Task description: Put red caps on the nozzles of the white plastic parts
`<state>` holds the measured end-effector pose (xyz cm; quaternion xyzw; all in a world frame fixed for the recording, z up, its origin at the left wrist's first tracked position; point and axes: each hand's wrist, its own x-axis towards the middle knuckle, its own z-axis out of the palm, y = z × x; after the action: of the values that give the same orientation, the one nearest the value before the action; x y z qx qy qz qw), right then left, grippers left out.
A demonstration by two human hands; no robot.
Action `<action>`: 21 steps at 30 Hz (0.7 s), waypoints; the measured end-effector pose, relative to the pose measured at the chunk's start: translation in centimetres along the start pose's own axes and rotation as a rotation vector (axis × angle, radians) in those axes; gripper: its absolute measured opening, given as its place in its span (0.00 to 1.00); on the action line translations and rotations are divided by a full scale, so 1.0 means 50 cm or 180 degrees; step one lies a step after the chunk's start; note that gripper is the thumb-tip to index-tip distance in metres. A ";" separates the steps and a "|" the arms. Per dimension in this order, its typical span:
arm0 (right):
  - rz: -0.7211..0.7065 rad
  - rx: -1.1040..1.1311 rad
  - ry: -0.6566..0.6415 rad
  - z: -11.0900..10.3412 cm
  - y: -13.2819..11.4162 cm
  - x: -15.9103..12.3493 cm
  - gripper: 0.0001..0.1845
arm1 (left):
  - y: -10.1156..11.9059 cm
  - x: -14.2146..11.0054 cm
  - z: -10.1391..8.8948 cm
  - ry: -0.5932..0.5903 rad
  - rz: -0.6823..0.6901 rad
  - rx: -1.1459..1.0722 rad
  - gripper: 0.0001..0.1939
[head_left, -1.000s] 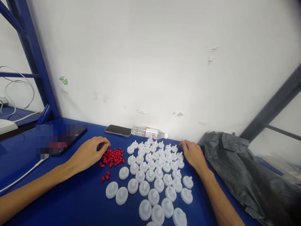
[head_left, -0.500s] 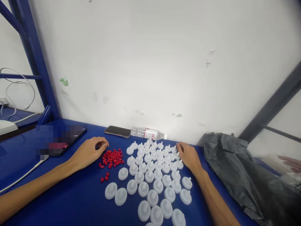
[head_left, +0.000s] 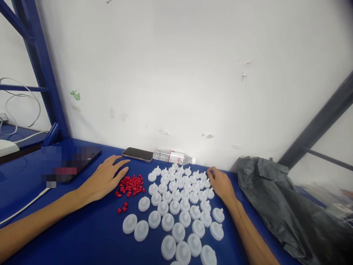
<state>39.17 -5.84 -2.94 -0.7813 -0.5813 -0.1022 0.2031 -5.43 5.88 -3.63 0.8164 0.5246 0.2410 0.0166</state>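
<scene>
My left hand (head_left: 108, 178) lies palm down on the blue table with its fingers spread, holding nothing. Just right of its thumb is a pile of small red caps (head_left: 134, 184), and a few more red caps (head_left: 125, 207) lie nearer to me. Many white plastic discs with a central spout (head_left: 174, 207) cover the middle of the table, spouts upward. At their far right edge rests my right hand (head_left: 220, 181), fingers loosely bent with a small gap between thumb and forefinger. Its fingertips are beside the outermost discs, and I see nothing held in it.
A phone (head_left: 138, 154) and a clear water bottle (head_left: 173, 156) lie along the wall. Left, another phone (head_left: 85, 163) is plugged into a white cable (head_left: 29, 206). A dark grey plastic bag (head_left: 271, 198) lies at the right. Blue frame posts (head_left: 46, 70) stand at the side.
My left hand has opened from a loose curl to spread fingers, flat on the table. My right hand and the pieces look unmoved. At the far right, another person's hand has mostly left view.
</scene>
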 end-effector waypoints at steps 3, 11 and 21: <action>-0.0006 0.0034 -0.0027 -0.001 -0.001 0.000 0.10 | -0.004 -0.004 0.010 -0.0274 -0.0151 0.0066 0.31; -0.0014 0.0068 -0.0042 -0.003 -0.001 -0.003 0.10 | 0.008 -0.010 0.003 -0.0823 -0.0219 0.0201 0.37; -0.0022 0.0090 -0.0079 -0.003 -0.001 -0.002 0.09 | 0.016 -0.012 -0.023 -0.1219 -0.0361 0.0207 0.38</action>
<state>39.11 -5.97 -2.82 -0.7775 -0.5879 -0.0849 0.2065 -5.42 4.73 -2.59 0.8166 0.5644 0.0629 0.1033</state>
